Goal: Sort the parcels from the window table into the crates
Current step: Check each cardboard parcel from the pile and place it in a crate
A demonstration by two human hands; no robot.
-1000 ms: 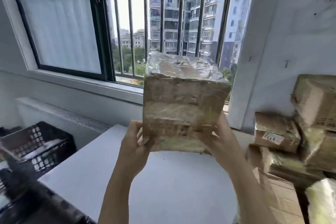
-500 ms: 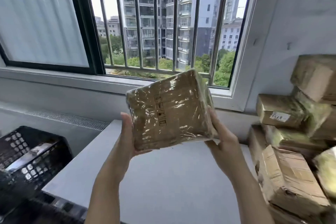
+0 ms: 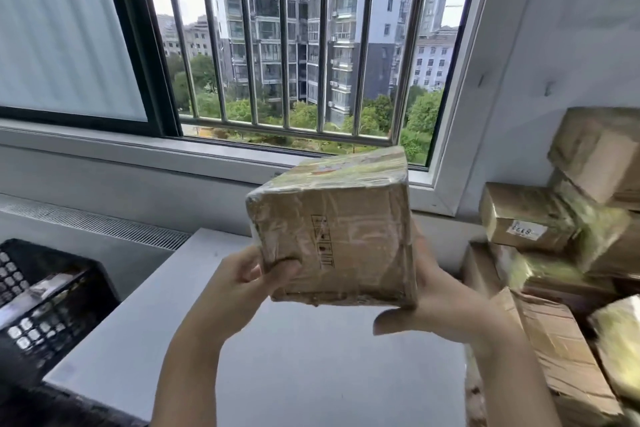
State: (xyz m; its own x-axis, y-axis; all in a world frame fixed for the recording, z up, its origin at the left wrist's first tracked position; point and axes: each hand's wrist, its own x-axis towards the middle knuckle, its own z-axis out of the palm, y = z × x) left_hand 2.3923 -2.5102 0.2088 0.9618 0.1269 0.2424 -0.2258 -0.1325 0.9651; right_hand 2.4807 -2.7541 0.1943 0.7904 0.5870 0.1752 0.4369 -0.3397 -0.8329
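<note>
2 hands held 1 parcel (image 3: 332, 236) above the white desk (image 3: 311, 357), at mid-frame, clear of the surface.

Item: cardboard box wrapped in clear film, printed handling marks on the face turned toward the camera, a greenish top face tilted toward the window (image 3: 294, 45).

Left hand (image 3: 239, 288): curled round the lower left corner, thumb pressed onto the near face, fingers behind the box and hidden.

Right hand (image 3: 440, 302): cupped at the right edge and underside, thumb extended below the near lower corner; the fingers were behind the box and out of sight.

Change: 1 second earlier the box stood upright and higher, in front of the window bars; half a second earlier it was tipped with a broad face to the camera; at this moment it sat lower, with a different face forward. Judged as turning the box to look for a label, so sorting of this item was at the checking step and no crate had been chosen.

Stock remaining: a pile of wrapped parcels (image 3: 554, 253) at the right of the desk, 1 carrying a white label.

Destination: a black crate (image 3: 45, 305) at the near left, beside the desk, something pale lying inside.
</note>
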